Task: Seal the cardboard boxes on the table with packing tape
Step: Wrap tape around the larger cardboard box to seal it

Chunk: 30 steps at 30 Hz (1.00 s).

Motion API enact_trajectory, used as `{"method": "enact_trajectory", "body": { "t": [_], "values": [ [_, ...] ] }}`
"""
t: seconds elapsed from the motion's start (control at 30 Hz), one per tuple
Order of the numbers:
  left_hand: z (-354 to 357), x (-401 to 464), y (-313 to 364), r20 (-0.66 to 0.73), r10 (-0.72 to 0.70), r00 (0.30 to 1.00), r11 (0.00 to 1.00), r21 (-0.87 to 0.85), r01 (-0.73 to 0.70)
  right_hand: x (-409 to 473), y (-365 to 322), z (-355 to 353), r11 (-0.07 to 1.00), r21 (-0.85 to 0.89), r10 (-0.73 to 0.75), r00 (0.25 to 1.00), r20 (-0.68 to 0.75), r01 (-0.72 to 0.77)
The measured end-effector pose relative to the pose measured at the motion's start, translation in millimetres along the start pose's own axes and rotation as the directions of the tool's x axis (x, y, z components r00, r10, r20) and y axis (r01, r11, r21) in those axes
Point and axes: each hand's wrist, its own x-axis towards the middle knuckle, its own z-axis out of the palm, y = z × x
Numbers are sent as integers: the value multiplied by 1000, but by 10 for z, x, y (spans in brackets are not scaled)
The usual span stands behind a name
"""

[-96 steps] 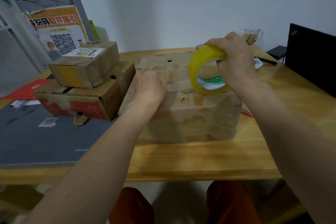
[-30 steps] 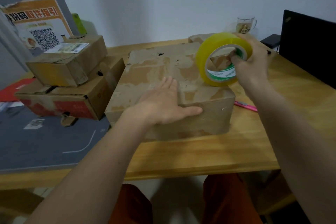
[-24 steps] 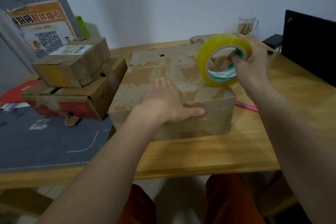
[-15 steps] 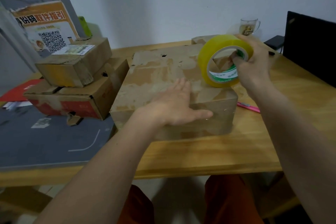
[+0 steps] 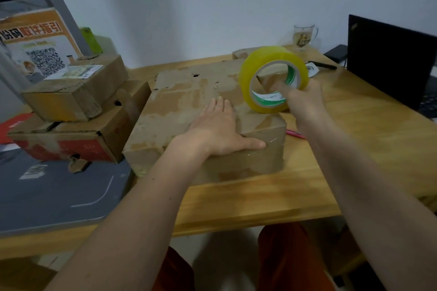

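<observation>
My left hand [image 5: 220,130] lies flat, fingers spread, on the big cardboard box [image 5: 189,111] (scuffed, peeled top) at the wooden table [image 5: 272,198] middle. My right hand [image 5: 305,101] grips the glossy yellow tape roll [image 5: 272,78], fingers hooked through its core, at the box's right edge.

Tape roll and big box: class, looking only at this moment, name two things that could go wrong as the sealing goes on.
1. The right hand holds the tape roll only by fingers hooked in its core, so it may slip or pull crooked.
2. The box top is torn and patchy; new tape may grip poorly, though the left hand presses it flat.
</observation>
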Motion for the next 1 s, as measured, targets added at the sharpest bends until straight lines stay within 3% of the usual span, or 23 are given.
{"method": "enact_trajectory", "body": {
  "t": [0.1,0.4,0.53,0.67,0.77,0.83,0.9,1.0],
  "values": [
    [1,-9,-9,8,-17,1000,1000,-4,17,95,-78,-130,998,-6,-69,998,-6,69],
    [-14,-39,13,46,-36,998,999,16,35,237,122,-619,1000,18,-4,998,-58,5],
    [-17,-33,8,50,-36,998,999,37,34,174,431,-649,993,58,106,993,-55,-103],
    [-19,-42,33,46,-38,998,999,17,37,49,651,-576,938,242,266,963,-42,-248],
    [-76,-86,-96,79,-5,997,993,-116,14,-39,725,-517,889,331,339,941,-12,-316],
    [-98,-123,-334,27,-79,997,982,-169,82,-74,744,-501,854,382,377,926,11,-353],
    [-77,-152,-638,-39,-286,957,954,-100,281,-121,730,-492,812,425,420,906,49,-400],
    [-65,-155,-932,-11,-454,891,887,-105,450,-187,679,-440,750,456,469,872,142,-478]
  ]
}}
